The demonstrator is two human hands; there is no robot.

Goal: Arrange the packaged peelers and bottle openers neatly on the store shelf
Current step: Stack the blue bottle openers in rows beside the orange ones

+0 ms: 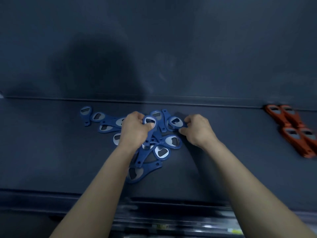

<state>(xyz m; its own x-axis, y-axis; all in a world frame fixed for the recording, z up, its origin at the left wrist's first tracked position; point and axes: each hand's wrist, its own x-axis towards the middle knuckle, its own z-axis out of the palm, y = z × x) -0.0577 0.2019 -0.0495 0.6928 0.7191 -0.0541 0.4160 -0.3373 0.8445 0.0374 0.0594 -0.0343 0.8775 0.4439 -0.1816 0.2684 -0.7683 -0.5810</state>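
A loose heap of several blue bottle openers (161, 152) with metal mouths lies in the middle of the dark shelf (51, 152). My left hand (135, 129) is closed around one blue opener (150, 122), thumb on its head, handle pointing down toward me. My right hand (199, 129) pinches the rim of another blue opener (175, 123) at the heap's right side. More blue openers (96, 117) lie spread out to the left of my left hand. No peelers are visible.
Several orange bottle openers (291, 129) lie in neat rows at the shelf's far right. The shelf's dark back panel (171, 48) rises behind the heap. The shelf's front lip (68, 198) runs across below my forearms, with blurred items under it.
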